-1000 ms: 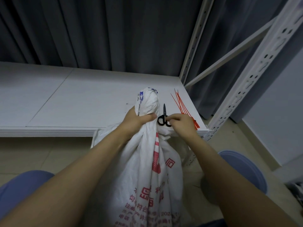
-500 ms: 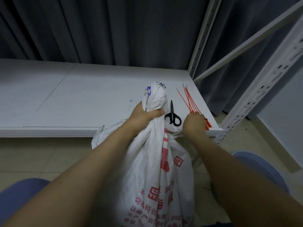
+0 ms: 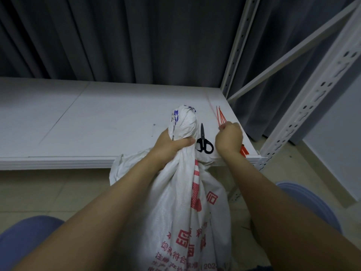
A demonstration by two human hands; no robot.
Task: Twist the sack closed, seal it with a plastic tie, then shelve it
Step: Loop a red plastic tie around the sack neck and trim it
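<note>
Right now the sack (image 3: 187, 202) stands on the floor between your knees, against the front edge of the shelf (image 3: 97, 124). Its woven fabric looks soft and slick and the full body is probably heavy, so take it by the neck, not the loose skirt. Your left hand (image 3: 172, 147) has its fingers wrapped tight round that twisted neck. Just beyond, your right hand (image 3: 229, 137) curls over the plastic ties (image 3: 221, 119), seemingly pinching one, beside the scissors (image 3: 204, 142).

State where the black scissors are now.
In the head view, the black scissors lie on the white shelf near its front right corner, between the twisted sack and the right hand pinching red ties.
</note>
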